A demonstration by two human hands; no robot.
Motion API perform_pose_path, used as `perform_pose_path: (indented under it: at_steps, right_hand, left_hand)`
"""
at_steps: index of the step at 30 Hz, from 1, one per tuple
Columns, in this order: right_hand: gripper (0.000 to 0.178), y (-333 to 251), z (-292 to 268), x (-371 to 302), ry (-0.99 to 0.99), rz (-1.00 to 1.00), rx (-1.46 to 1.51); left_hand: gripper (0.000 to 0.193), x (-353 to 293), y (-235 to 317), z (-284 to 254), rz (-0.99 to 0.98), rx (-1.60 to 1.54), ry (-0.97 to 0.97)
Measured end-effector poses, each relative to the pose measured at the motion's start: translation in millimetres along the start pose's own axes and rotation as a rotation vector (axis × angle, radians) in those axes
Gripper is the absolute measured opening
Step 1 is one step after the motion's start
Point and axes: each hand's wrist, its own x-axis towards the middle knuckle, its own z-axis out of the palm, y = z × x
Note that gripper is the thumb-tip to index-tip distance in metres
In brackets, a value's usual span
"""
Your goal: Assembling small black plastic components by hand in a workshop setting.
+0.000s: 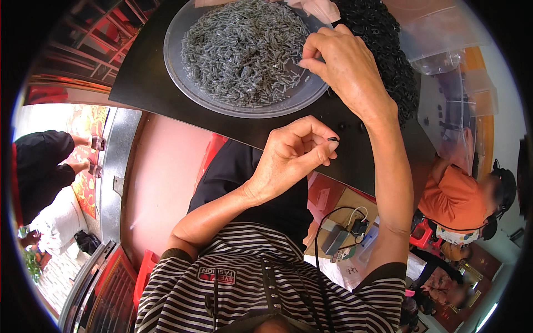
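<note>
"Pinching how many?"

"Just one small black piece (332, 139), a little out from centre toward two o'clock. Held between thumb and forefinger of the left hand (294, 147), with hardly a gap."

"And with the right hand (347, 64)?"

"Reaching up at one o'clock, over the near edge of one round clear tray (173, 61). Narrow at thumb and forefinger; cannot tell whether gripping a piece."

"Counting the rest?"

"In the tray, toward twelve o'clock: grey coil-like pieces (244, 50), too many to count. At one o'clock, one heap of black parts (383, 50), likewise uncountable. Between three and four, one person in orange (452, 200)."
</note>
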Motion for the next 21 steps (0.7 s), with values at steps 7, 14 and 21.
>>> perform_pose_path:
  at_steps: [7, 14, 21]
  right_hand:
    - [0.012, -2.6, 11.5, 4.1, 0.019, 0.021, -0.088]
    - [0.009, -4.3, 6.1, 10.4, -0.154, 0.038, -0.062]
    - [0.012, 0.2, 12.7, 3.3, -0.006, 0.017, 0.129]
  left_hand:
    - [0.008, 2.2, 0.5, 0.4, 0.007, 0.015, -0.004]
    - [0.008, 2.2, 0.9, 0.5, 0.002, -0.003, 0.024]
    - [0.009, 1.1, -0.8, 0.2, 0.012, 0.009, 0.007]
